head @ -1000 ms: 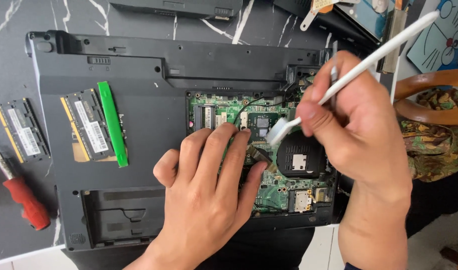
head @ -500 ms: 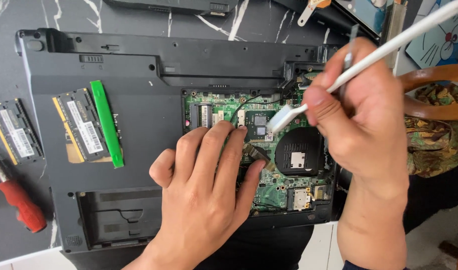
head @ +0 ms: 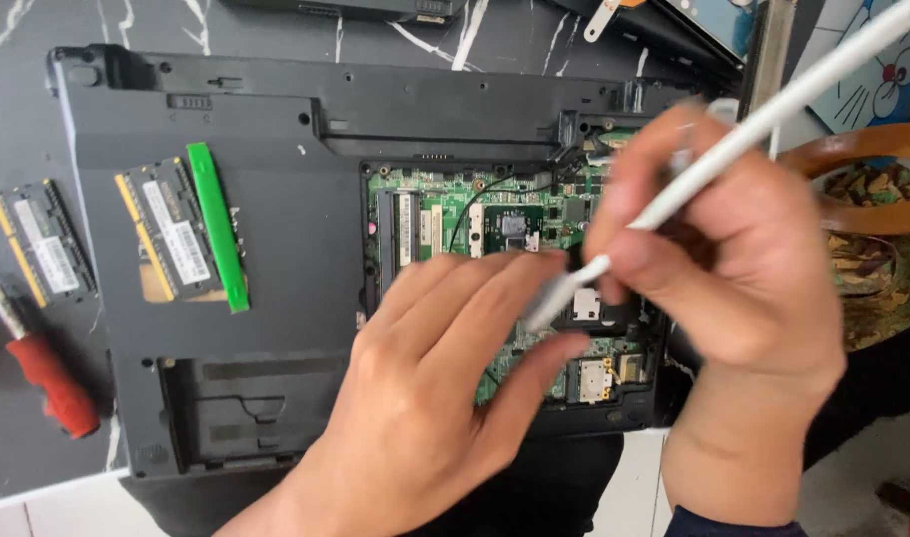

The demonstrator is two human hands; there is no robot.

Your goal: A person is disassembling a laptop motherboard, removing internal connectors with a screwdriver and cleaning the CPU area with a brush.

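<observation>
While the person leans over the bench, the left hand lies closest to me, palm down and fingers spread flat across the lower half of the exposed green circuit board, gripping nothing, its fingertips reaching toward the middle of the opening. Just to its right, the right hand is closed around a long white brush, pinched between thumb and fingers like a pen; the handle slants up toward the top right corner, and the pale bristle end comes down onto the board just beyond the left fingertips, blurred, so I cannot tell exactly which part it touches. Both hands sit over the open bay of an upturned dark grey laptop, whose bottom shell fills most of the black marbled table. Farther left on that shell rests a memory module with a green plastic strip just beside it. Off the laptop's left edge, on the table, lies a second memory module, and near it a red-handled screwdriver. Beyond the right hand, at the far right, a curved wooden chair arm shows above patterned fabric
</observation>
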